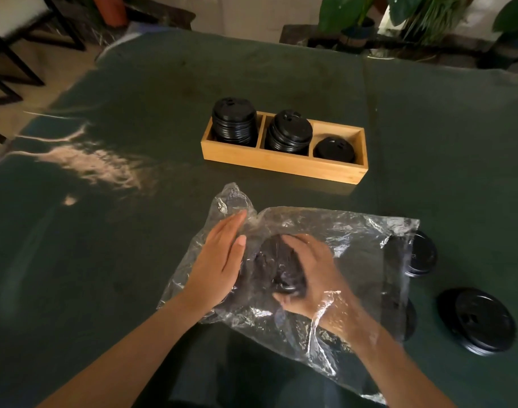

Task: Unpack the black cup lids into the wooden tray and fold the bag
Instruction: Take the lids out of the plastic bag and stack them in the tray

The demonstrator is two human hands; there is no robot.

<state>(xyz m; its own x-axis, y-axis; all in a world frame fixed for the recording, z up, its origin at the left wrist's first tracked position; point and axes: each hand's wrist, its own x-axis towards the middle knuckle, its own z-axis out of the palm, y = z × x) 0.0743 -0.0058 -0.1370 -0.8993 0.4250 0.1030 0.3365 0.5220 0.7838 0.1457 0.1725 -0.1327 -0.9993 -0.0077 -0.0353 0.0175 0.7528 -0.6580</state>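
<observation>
Step in hand, I think: taking more black lids out of the clear plastic bag. Bag not empty yet, so folding comes later.

The right hand is inside the bag (the plastic drapes over its wrist). Its fingers curl around a dark stack of lids, thumb on the near side, fingers on top. It looks closed on the stack, about 1/2 shut. How many lids are in it I can't tell, too dark and blurry.

The left hand is flat and open, fingers straight and together. It holds nothing. It presses on the outside of the bag, just left of the stack, and pins the plastic to the table.

The wooden tray sits far in front of both hands, w/ 3 boxes. The left 2 boxes hold tall piles of lids. The right box has a short pile, so there's room there.

To the right of the right hand, a few loose lids lie on the table: 1 big flat one well apart, and another peeking out past the bag's edge.

Next move calls for: keep the left hand pressing, slide the right hand back out the near opening w/ the stack, then carry it forward to the right box. Loose plastic may cling to the wrist, so go slow.
</observation>
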